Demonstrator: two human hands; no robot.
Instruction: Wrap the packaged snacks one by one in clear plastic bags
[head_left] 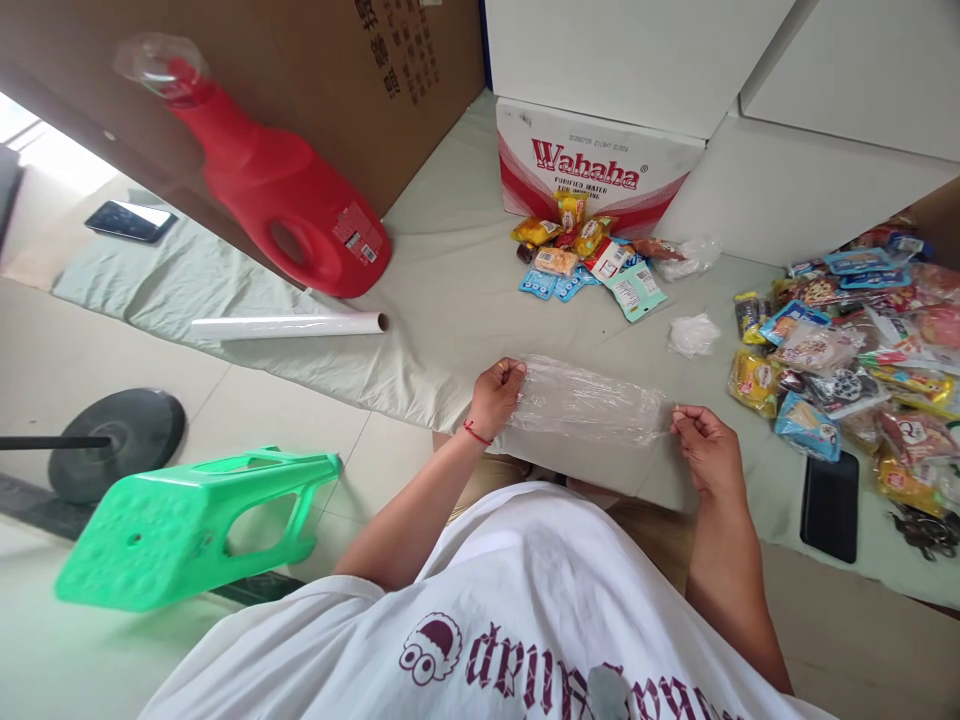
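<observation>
A sheet of clear plastic film [592, 400] is stretched between my two hands, just above the near edge of the cloth-covered table. My left hand [496, 398] pinches its left end, with a red string bracelet at the wrist. At the opposite end, the fingers of my right hand [706, 447] are closed on the film's corner. Beyond the film lies a small pile of wrapped snacks [555, 262], with yellow, blue and mint green packets. A crumpled ball of clear plastic [692, 335] rests to the right of that pile.
A Wahaha carton [592, 165] stands behind the snacks. A larger heap of packaged snacks [847, 340] and a black phone [829, 506] are at right. To the left are a red jug [300, 210], a white roll [292, 326], another phone [131, 221] and a green stool [150, 530].
</observation>
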